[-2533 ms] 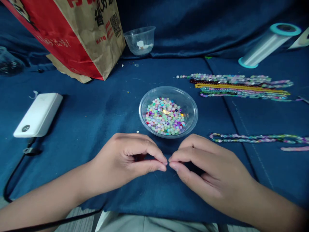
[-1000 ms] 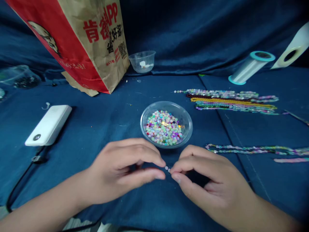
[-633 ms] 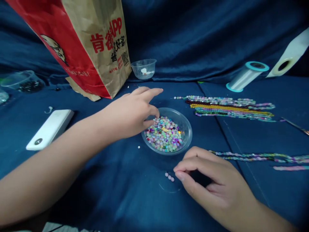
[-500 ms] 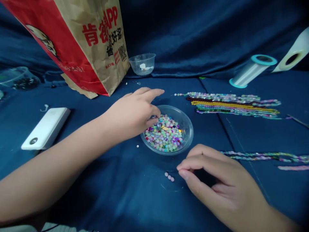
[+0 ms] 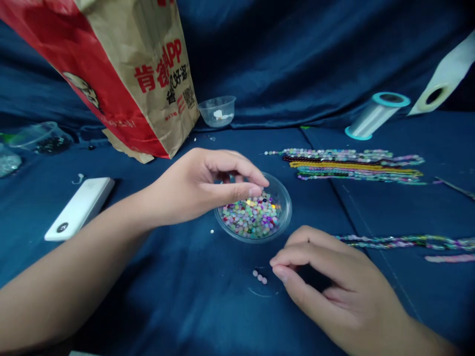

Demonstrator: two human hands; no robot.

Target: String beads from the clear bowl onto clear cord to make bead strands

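My left hand (image 5: pixel 213 183) is above a clear plastic bowl (image 5: pixel 285 217) of mixed small beads (image 5: pixel 248 220). Its thumb and forefinger are closed towards each other at the tips; whatever lies between them, if anything, is too small to make out. My right hand (image 5: pixel 334 287) pinches a thin, clear beading thread (image 5: pixel 267 296) in front of the bowl. The thread curves below its fingertips and is hard to see against the cloth. Several pale pink beads (image 5: pixel 260 277) sit in a short row on it, just left of those fingertips.
Finished-looking bead strands (image 5: pixel 352 163) lie at right behind the bowl, with more strands (image 5: pixel 408 241) nearer. A thread spool (image 5: pixel 378 116), a paper bag (image 5: pixel 148 84), a small clear tub (image 5: pixel 218 111) and a white power bank (image 5: pixel 79 207) stand around on blue cloth. One loose bead (image 5: pixel 212 231) lies beside the bowl.
My left hand has turned, bringing its thumb and forefinger from down in the beads to above the bowl's right part. My right hand keeps its pinch. The whole view has shifted slightly.
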